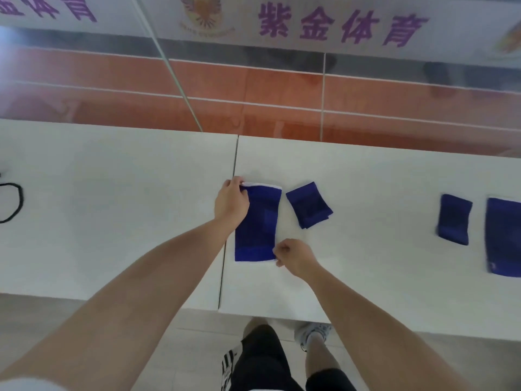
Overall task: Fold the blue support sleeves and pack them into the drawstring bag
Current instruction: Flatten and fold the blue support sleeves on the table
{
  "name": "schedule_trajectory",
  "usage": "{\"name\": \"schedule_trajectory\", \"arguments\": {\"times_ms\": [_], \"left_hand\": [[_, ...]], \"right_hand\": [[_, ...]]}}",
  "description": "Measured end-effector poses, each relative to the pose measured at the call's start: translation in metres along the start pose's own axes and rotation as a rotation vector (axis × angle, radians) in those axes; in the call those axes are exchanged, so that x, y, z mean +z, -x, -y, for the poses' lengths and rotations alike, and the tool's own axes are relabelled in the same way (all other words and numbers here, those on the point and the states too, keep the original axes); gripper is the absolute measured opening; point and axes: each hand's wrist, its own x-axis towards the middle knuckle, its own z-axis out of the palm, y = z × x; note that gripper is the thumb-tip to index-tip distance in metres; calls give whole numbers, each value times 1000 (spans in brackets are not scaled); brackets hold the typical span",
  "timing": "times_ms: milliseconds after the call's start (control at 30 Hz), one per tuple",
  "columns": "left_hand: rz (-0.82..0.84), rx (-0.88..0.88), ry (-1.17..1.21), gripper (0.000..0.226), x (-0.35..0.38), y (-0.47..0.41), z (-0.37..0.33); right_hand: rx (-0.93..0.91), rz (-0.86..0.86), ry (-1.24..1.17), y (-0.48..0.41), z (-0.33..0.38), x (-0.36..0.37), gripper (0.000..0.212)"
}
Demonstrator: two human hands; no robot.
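A long blue support sleeve (258, 225) with white-trimmed ends lies flat on the white table (366, 277), near the seam between two tabletops. My left hand (231, 203) pinches its far left corner. My right hand (294, 256) pinches its near right corner. A small folded blue sleeve (309, 204) lies just to the right of it. Further right rest another short blue sleeve (454, 219) and a long blue sleeve (504, 237), cut off by the frame edge. The bag itself is not in view; only a black cord loop (15, 203) shows at the far left.
Two white tabletops meet at a dark seam (228, 221). Beyond the far edge is an orange tiled floor (253, 94) and a banner with purple characters (338, 24). My legs and a shoe (313, 334) stand below the near edge.
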Motion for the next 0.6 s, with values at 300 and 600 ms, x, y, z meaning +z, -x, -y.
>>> {"name": "schedule_trajectory", "arguments": {"times_ms": [300,600], "left_hand": [[146,487,-492,42,35,35,34],[261,415,-732,65,47,54,59]], "right_hand": [[-452,-606,572,-25,-9,-45,29],[-135,-541,620,-36,-2,-31,34]]}}
